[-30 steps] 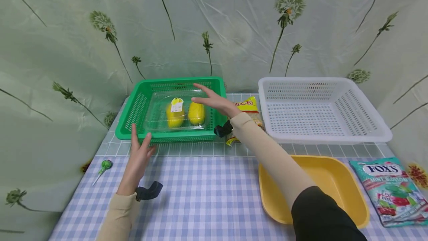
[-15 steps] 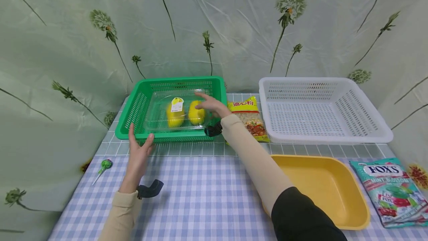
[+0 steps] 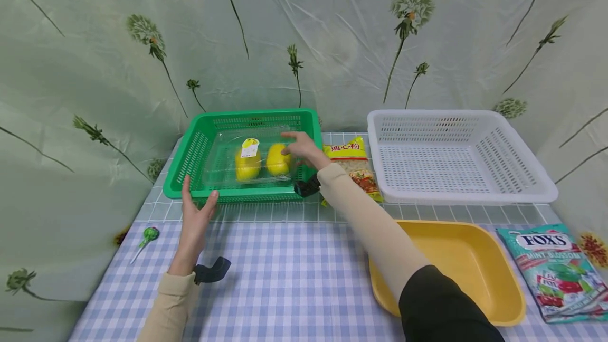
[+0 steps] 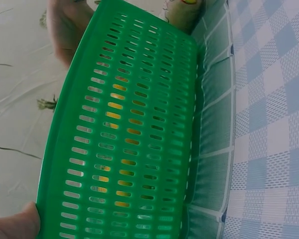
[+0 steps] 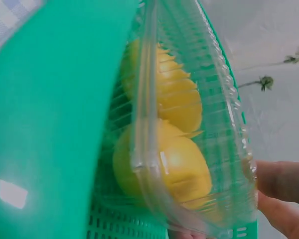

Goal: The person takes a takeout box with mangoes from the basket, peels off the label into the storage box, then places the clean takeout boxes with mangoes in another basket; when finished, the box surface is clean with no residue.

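In the head view a clear plastic clamshell box (image 3: 216, 173) holding two yellow fruits (image 3: 277, 160) lies in the green basket (image 3: 180, 183). My right hand (image 3: 306, 149) grips the box at its right end. In the right wrist view its fingers (image 5: 284, 181) lie against the box's edge, with the fruits showing through the ribbed plastic. My left hand (image 3: 195, 226) is at the basket's front left corner, thumb and forefinger spread. The left wrist view shows its thumb (image 4: 20, 224) right at the basket's rim; its other fingers are hidden there.
A yellow pasta bag (image 3: 358, 168) lies between the green basket and a white basket (image 3: 461, 197). Nearer stand a yellow tub (image 3: 475, 257), partly behind the right arm, and a Fox's candy bag (image 3: 556, 273). A green lollipop (image 3: 151, 234) lies at the left.
My right hand has come down from above the basket onto the right end of the clamshell box. The box has shifted slightly left. My left hand has barely moved.
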### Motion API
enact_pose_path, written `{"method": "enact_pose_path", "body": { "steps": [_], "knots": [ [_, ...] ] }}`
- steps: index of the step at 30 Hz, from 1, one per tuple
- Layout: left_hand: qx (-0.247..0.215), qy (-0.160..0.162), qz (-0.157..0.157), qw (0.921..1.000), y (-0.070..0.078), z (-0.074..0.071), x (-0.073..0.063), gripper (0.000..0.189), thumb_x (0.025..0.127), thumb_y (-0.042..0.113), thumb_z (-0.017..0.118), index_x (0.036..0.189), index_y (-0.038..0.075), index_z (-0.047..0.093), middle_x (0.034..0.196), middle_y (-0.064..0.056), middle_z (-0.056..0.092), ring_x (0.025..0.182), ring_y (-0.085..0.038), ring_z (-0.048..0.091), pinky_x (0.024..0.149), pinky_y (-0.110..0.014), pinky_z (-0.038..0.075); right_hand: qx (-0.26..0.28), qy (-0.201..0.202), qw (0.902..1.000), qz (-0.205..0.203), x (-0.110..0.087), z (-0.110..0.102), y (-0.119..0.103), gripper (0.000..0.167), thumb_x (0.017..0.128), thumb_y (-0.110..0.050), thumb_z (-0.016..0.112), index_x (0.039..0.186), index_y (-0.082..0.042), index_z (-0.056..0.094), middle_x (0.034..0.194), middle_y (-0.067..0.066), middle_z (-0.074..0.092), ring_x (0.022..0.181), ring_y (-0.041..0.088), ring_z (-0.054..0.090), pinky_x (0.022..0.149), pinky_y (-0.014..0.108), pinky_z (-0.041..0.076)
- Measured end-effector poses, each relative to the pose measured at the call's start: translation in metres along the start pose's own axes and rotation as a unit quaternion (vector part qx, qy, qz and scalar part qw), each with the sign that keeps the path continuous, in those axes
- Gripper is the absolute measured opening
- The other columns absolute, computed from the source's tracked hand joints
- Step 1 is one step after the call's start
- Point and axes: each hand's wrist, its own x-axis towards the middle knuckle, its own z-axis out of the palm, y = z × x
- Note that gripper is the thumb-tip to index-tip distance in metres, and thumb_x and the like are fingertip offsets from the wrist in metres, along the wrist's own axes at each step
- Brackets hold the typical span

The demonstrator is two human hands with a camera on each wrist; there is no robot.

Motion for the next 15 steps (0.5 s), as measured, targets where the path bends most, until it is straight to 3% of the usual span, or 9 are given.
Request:
{"method": "enact_pose_path", "body": {
  "steps": [2, 4, 10, 15],
  "knots": [
    [0.002, 0.001, 0.001, 1.0000, 0.000, 0.000, 0.001, 0.083, 0.099, 0.021, 0.053, 0.153, 0.030, -0.010, 0.157, -0.002, -0.020, 0.142, -0.033, 0.009, 0.109, -0.050, 0.028, -0.003, 0.006, 0.9998, -0.018, -0.004, -0.002, -0.002, 0.054, 0.095, 0.000, 0.056, 0.146, -0.010, 0.042, 0.147, 0.013, 0.037, 0.096, 0.023, 0.053, 0.086, 0.047, 0.051],
    [0.001, 0.002, 0.001, 1.0000, 0.000, 0.001, 0.001, 0.083, 0.099, 0.022, 0.053, 0.154, 0.030, -0.009, 0.157, -0.001, -0.020, 0.143, -0.032, 0.008, 0.109, -0.049, 0.029, -0.003, 0.013, 0.9994, -0.033, -0.008, -0.006, -0.004, 0.054, 0.094, -0.001, 0.057, 0.145, -0.010, 0.042, 0.146, 0.013, 0.038, 0.113, 0.027, 0.052, 0.084, 0.046, 0.052],
    [0.002, 0.004, 0.006, 1.0000, 0.000, 0.001, 0.001, 0.084, 0.099, 0.025, 0.054, 0.154, 0.027, -0.009, 0.157, -0.003, -0.018, 0.143, -0.030, 0.003, 0.109, -0.048, 0.029, 0.028, 0.020, 0.9983, -0.047, -0.022, -0.022, -0.013, 0.054, 0.094, -0.003, 0.059, 0.145, -0.012, 0.043, 0.118, 0.018, 0.055, 0.102, 0.030, 0.058, 0.083, 0.042, 0.054],
    [0.018, 0.004, 0.005, 0.9998, 0.000, 0.000, -0.001, 0.084, 0.098, 0.027, 0.054, 0.154, 0.027, -0.008, 0.156, -0.009, -0.017, 0.143, -0.032, 0.002, 0.108, -0.048, 0.030, 0.032, 0.017, 0.9974, -0.063, -0.042, -0.039, -0.017, 0.053, 0.095, -0.006, 0.059, 0.145, -0.014, 0.043, 0.102, 0.013, 0.049, 0.086, 0.024, 0.056, 0.082, 0.041, 0.054]
  ]
}}
